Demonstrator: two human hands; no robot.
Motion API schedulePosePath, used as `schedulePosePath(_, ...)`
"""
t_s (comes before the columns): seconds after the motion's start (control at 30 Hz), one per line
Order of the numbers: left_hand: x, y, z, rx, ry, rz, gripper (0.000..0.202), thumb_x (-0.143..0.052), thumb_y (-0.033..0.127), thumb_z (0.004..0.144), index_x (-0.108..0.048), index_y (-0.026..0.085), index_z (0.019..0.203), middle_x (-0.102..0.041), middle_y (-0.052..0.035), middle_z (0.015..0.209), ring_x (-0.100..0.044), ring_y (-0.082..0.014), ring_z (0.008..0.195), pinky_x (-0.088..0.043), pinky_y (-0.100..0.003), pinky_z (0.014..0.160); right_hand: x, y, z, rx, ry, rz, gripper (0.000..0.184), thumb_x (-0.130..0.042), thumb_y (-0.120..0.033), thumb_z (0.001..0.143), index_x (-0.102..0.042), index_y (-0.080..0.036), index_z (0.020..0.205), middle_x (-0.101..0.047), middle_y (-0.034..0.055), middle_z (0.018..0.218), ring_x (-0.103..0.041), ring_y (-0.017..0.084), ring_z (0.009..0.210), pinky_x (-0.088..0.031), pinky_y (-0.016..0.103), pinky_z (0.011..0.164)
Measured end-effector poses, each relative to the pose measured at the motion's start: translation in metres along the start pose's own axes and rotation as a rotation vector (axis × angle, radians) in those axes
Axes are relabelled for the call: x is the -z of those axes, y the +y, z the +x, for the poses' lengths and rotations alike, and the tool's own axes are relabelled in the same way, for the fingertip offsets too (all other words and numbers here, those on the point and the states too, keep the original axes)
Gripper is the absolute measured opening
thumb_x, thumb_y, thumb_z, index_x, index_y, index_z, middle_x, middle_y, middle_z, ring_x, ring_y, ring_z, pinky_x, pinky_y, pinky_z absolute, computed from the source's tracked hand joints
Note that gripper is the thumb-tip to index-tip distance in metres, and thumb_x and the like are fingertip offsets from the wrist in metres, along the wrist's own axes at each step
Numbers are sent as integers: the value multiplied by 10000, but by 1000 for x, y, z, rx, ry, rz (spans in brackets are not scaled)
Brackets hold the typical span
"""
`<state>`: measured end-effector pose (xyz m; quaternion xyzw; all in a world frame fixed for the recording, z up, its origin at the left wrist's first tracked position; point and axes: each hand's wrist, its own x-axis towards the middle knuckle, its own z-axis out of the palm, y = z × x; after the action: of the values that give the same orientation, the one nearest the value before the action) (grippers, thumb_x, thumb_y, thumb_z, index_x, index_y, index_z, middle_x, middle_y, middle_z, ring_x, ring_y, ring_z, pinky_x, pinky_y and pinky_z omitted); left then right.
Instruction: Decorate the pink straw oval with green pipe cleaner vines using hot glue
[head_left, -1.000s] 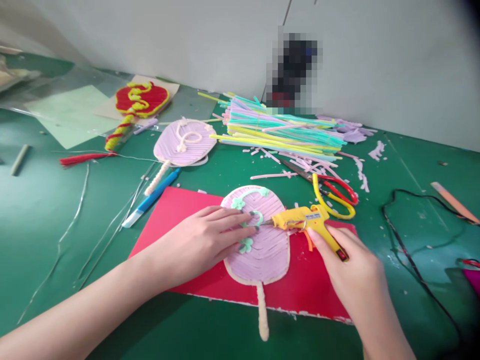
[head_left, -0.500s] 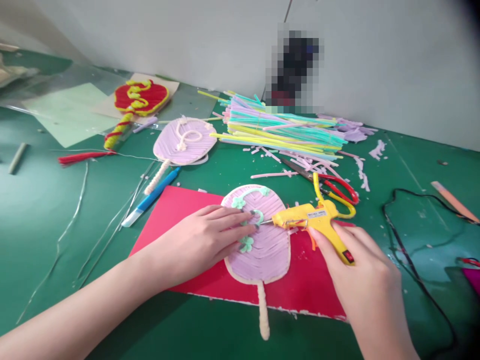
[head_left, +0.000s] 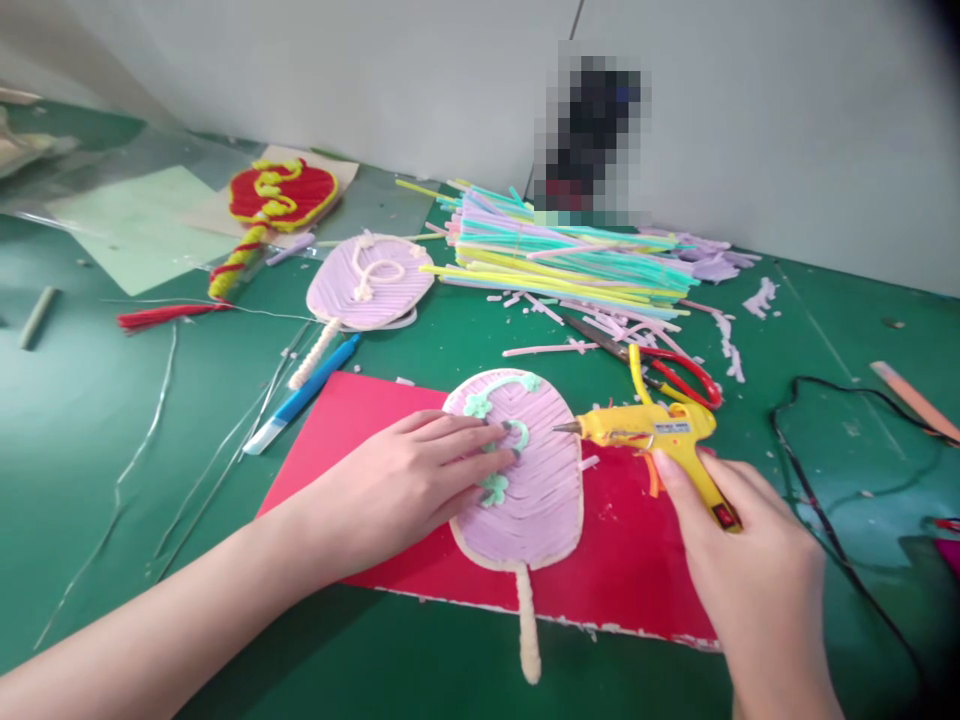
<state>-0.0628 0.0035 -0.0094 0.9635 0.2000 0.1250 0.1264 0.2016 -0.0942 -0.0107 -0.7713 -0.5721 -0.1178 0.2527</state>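
Note:
A lilac fan-shaped craft piece (head_left: 536, 490) with green curls and a cream stem lies on a red sheet (head_left: 630, 570) on the green table. My left hand (head_left: 409, 480) rests flat on the fan's left side, fingertips pressing a green curl. My right hand (head_left: 750, 570) grips the handle of a yellow glue gun (head_left: 652, 430). Its nozzle points left and sits just off the fan's right edge, not touching it.
Red-handled scissors (head_left: 675, 375) lie behind the glue gun. A pile of coloured straws (head_left: 555, 260) sits at the back, with a second lilac fan (head_left: 371, 285), a red and yellow fan (head_left: 281, 195) and a blue knife (head_left: 300, 397) to the left. A black cable (head_left: 817, 510) runs on the right.
My right hand has drawn the glue gun to the right, lifting its nozzle off the fan. My left hand has stayed pressed on the green curl.

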Motion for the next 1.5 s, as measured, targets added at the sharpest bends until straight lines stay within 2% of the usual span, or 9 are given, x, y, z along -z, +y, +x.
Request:
schedulePosePath(0.23, 0, 0, 2, 9, -12, 9, 363, -375, 233, 970, -512, 215, 1305, -541, -47, 1350, -518, -192, 1216, -412, -375, 1041, -4, -4, -2, 135, 24, 19, 294, -593, -393, 846, -667, -121, 928, -683, 84, 873, -647, 175, 721, -484, 250, 641)
schedulePosePath(0.43, 1, -1, 0, 3, -13, 3, 378, -388, 252, 968, -486, 206, 1330, -540, -45, 1352, -512, -186, 1223, -413, -362, 1045, -7, -5, -2, 157, 42, 21, 280, -604, -363, 845, -658, -105, 941, -677, 89, 868, -640, 172, 722, -483, 250, 662)
schedulePosePath(0.63, 0, 2, 2, -24, 22, 68, 360, -370, 237, 972, -536, 163, 1282, -574, -62, 1312, -548, -213, 1185, -454, -385, 1006, -8, -1, -3, 128, 26, 34, 283, -584, -369, 858, -655, -115, 962, -673, 92, 893, -643, 183, 758, -482, 258, 675)
schedulePosePath(0.83, 0, 4, 2, -33, 34, 100, 353, -368, 228, 971, -546, 168, 1270, -581, -69, 1303, -553, -224, 1183, -473, -395, 985, -8, 1, -3, 110, 16, 42, 304, -569, -389, 863, -661, -110, 940, -672, 92, 870, -640, 179, 740, -478, 253, 665)
schedulePosePath(1.03, -3, 4, 1, -28, 18, 102, 356, -371, 228, 971, -536, 165, 1281, -565, -65, 1322, -537, -232, 1202, -464, -417, 997, -6, 11, -1, 23, 8, 27, 348, -555, -435, 858, -666, -108, 904, -660, 90, 831, -631, 191, 714, -461, 267, 626)
schedulePosePath(1.33, 0, -3, 1, -35, 45, 27, 362, -383, 236, 967, -532, 170, 1291, -584, -67, 1299, -555, -195, 1179, -449, -367, 1017, -12, 13, -2, -32, 23, 38, 384, -541, -479, 852, -665, -118, 899, -661, 92, 816, -628, 197, 712, -447, 270, 613)
schedulePosePath(1.5, 1, -1, 2, -17, 58, 29, 348, -386, 237, 967, -555, 174, 1264, -572, -66, 1314, -558, -201, 1177, -453, -378, 1016, -15, 17, -3, -86, 19, 45, 384, -538, -487, 851, -664, -126, 888, -651, 77, 788, -618, 179, 685, -438, 259, 601)
